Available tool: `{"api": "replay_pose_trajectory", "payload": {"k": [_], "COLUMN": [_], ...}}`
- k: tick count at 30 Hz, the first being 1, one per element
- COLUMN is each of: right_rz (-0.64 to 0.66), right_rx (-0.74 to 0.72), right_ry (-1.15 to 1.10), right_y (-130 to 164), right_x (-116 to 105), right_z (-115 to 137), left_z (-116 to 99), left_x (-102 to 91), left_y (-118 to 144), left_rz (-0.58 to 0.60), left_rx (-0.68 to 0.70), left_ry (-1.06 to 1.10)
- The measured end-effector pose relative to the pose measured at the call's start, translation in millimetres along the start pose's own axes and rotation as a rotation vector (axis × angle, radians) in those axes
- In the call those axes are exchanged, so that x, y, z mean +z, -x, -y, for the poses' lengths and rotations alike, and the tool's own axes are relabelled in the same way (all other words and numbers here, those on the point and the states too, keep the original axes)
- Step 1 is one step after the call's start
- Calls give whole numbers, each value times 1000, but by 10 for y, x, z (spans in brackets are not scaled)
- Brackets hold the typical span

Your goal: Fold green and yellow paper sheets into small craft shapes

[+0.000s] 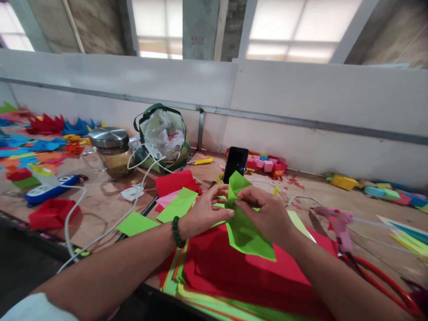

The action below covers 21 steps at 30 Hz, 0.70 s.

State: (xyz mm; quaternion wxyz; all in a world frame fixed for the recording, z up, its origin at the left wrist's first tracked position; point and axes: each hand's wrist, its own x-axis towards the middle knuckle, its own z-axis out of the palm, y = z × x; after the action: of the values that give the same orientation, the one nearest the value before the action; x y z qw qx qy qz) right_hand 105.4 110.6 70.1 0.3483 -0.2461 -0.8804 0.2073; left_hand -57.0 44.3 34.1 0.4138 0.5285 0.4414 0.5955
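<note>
A bright green sheet of paper, creased and partly folded, is held up between my two hands. My right hand pinches its upper part between thumb and fingers. My left hand, with a dark bead bracelet at the wrist, grips the sheet's left edge, its fingertips partly behind the paper. Below lies a stack of coloured paper with a red sheet on top. Left of it are green paper pieces and a folded red piece. A dark-screened phone stands propped behind the green sheet.
A pink glue gun and orange-handled scissors lie to the right. Leftward are a lidded glass jar, a bag, a blue power strip and a red paper box. White cables cross the table.
</note>
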Motion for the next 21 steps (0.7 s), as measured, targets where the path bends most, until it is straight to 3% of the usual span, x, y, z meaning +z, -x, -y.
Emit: {"api": "replay_pose_trajectory", "payload": {"k": [4, 9, 14, 21], "right_rz": [50, 27, -6, -14], "right_rx": [6, 9, -26, -82], "right_ry": [-75, -59, 90, 256], "right_y": [-24, -38, -26, 16], "right_x": [-33, -51, -56, 41], "right_z": [-25, -21, -5, 8], "left_z": [-22, 22, 90, 211], "left_x": [0, 10, 27, 10], "left_y": [-9, -13, -35, -47], "left_rz": [197, 62, 5, -14], "left_rx": [-93, -77, -87, 27], "left_ry": [180, 239, 204, -46]}}
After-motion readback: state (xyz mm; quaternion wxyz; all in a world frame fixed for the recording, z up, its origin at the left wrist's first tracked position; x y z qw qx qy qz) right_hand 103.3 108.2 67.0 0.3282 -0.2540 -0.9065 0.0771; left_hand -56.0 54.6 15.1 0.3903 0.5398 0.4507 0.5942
